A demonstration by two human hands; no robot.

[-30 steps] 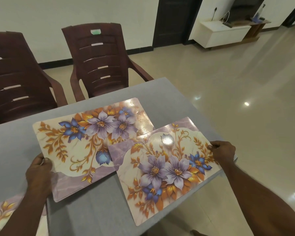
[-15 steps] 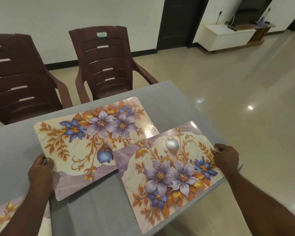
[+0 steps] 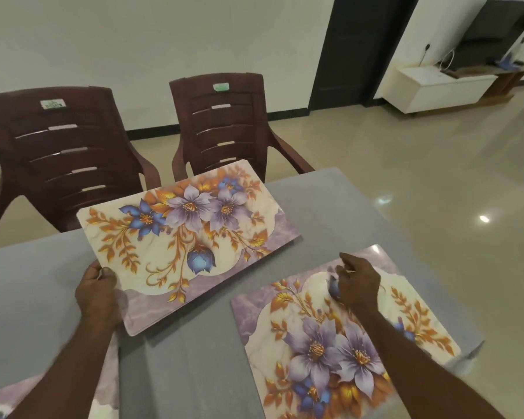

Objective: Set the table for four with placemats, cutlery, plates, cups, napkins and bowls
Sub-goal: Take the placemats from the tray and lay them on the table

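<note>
Grey surface (image 3: 330, 207) with glossy floral placemats on it, purple and blue flowers with orange-gold leaves on a marbled cream and lilac background. The far placemat (image 3: 188, 237) is gripped at its near-left corner by the left hand (image 3: 99, 294), thumb on top and fingers curled under the edge; it looks tilted up off the surface a bit on that side, and its far edge reaches toward the chairs. The near placemat (image 3: 339, 343) lies flat at the right corner of the surface, just apart from the far one, with grey showing between them. The right hand (image 3: 356, 281) is over the top part of that near mat, fingers loosely curled (it's blurry, so I honestly can't tell if it's pinching anything or just touching the mat). A third placemat (image 3: 43, 394) peeks in at the bottom left under the left forearm. Two dark brown plastic chairs, left chair (image 3: 61, 152) and right chair (image 3: 224, 122), sit at the far side of the surface. Further back there's a dark door (image 3: 360, 46) and a white cabinet (image 3: 436, 86) against the wall.
</note>
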